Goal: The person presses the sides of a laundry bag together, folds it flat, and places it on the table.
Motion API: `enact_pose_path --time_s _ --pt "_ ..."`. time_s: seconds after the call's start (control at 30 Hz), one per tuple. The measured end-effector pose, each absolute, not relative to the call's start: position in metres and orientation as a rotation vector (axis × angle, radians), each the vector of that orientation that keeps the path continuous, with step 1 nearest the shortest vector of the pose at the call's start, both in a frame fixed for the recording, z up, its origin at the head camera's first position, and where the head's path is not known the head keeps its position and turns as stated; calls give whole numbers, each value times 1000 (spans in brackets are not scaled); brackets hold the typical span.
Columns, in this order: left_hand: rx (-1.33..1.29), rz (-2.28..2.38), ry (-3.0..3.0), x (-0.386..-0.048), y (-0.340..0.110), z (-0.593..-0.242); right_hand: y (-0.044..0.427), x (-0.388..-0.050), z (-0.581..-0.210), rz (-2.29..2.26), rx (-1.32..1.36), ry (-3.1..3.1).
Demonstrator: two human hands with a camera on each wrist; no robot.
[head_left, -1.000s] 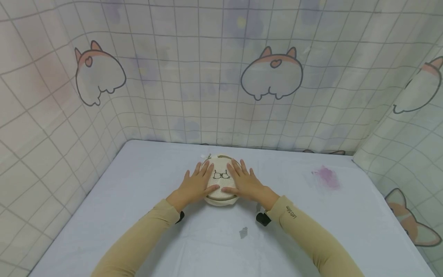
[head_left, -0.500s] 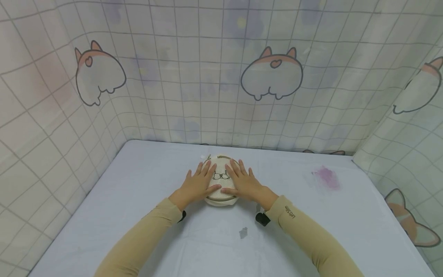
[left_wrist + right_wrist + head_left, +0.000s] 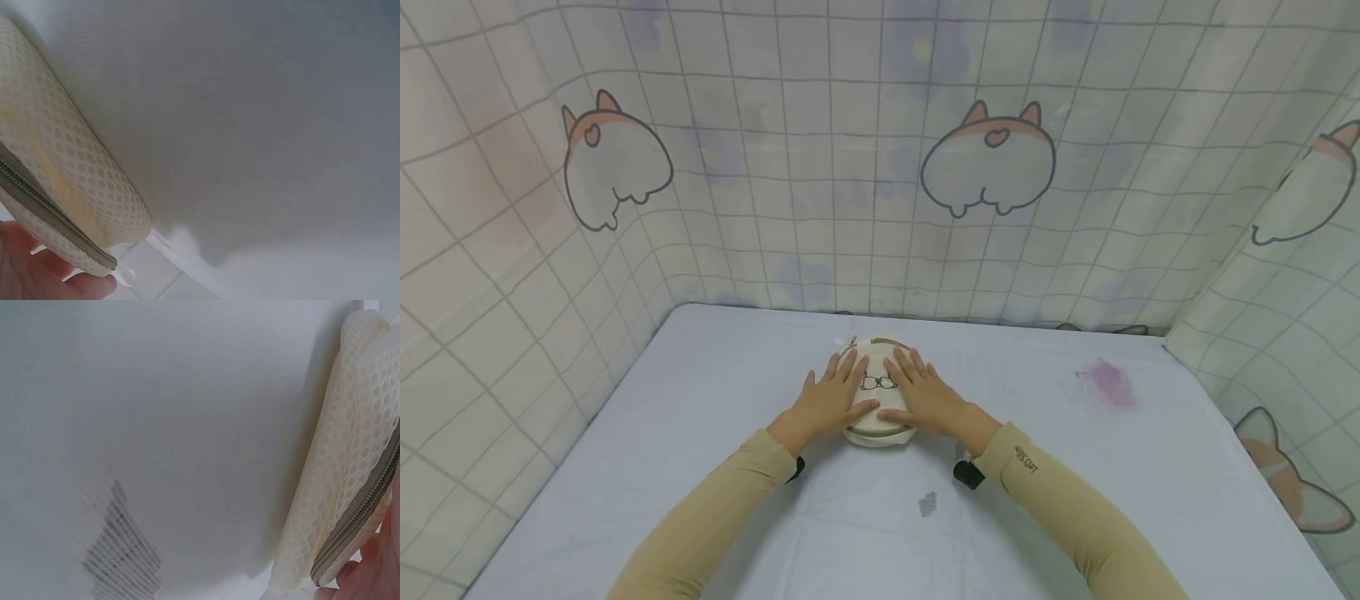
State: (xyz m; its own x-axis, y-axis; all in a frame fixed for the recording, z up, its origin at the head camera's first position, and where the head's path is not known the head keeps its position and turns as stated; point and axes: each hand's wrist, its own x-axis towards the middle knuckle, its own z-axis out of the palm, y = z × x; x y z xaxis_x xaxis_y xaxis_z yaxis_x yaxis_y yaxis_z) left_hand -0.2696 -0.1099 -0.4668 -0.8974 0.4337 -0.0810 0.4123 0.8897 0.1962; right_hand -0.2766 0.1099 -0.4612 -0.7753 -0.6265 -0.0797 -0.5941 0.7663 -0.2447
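Observation:
A round cream mesh zip bag (image 3: 877,414) with a printed glasses motif lies on the white-covered table, zipper running round its edge. My left hand (image 3: 825,403) rests flat on the bag's left part, fingers straight and thumb pointing inward. Opposite it, my right hand (image 3: 931,404) lies on the right part with its fingers spread. Both thumbs come close together near the middle without meeting. In the left wrist view, fingertips sit against the bag's zipped rim (image 3: 56,215). The right wrist view likewise has fingers along the zipper (image 3: 359,515). Contents cannot be made out.
The white table cover (image 3: 1075,467) carries a pink stain (image 3: 1108,383) at the right and a small grey patch (image 3: 928,504) near the front. A grid-patterned curtain (image 3: 865,183) with cartoon corgis closes off the back and both sides.
My right hand has shifted slightly to the left on the bag. The left hand has slid a little inward, and the bag stays in place.

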Motion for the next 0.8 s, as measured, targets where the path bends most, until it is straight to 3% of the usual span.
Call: enact_pose_path --time_s 0.8 --pt "627 232 2936 -269 -107 -465 108 -280 -463 -325 -903 2748"
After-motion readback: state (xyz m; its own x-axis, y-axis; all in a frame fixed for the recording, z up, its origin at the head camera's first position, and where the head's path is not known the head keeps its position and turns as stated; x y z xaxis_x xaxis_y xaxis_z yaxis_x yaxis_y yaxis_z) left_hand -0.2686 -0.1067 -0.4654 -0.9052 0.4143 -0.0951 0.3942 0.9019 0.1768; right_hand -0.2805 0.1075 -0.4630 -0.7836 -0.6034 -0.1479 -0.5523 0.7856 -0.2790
